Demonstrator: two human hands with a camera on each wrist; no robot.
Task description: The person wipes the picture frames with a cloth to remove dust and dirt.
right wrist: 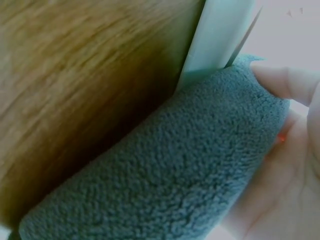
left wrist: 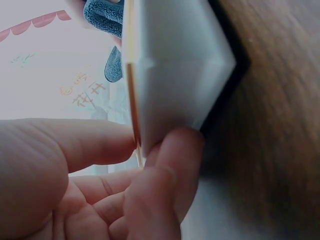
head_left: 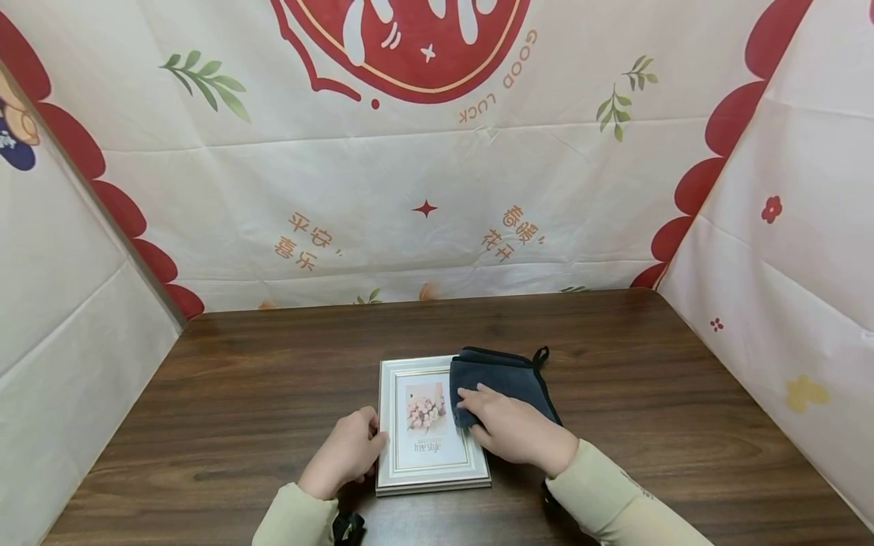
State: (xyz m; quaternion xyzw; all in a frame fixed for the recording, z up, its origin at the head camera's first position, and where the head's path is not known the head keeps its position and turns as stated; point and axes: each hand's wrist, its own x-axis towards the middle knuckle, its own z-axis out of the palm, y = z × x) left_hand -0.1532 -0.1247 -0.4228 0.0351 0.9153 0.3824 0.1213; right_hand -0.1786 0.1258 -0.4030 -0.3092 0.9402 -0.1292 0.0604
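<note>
A white picture frame (head_left: 387, 455) with a flower print and "free style" lettering lies face up on the wooden table. At its left edge my left hand (head_left: 346, 453) pinches the rim; in the left wrist view the thumb is on the front and fingers touch the side of the frame (left wrist: 175, 90). A folded dark blue-grey cloth (head_left: 501, 377) covers the frame's upper right part and hangs over onto the table. My right hand (head_left: 515, 426) presses on the cloth with its fingers stretched out. The right wrist view shows the thumb touching the fleecy cloth (right wrist: 165, 165).
The brown wooden table (head_left: 273, 379) extends around the frame on all sides. Behind it hangs a white printed fabric backdrop (head_left: 382, 174) with red scallops, and similar fabric flanks both sides. The cloth has a small black loop (head_left: 541, 356) at its far right corner.
</note>
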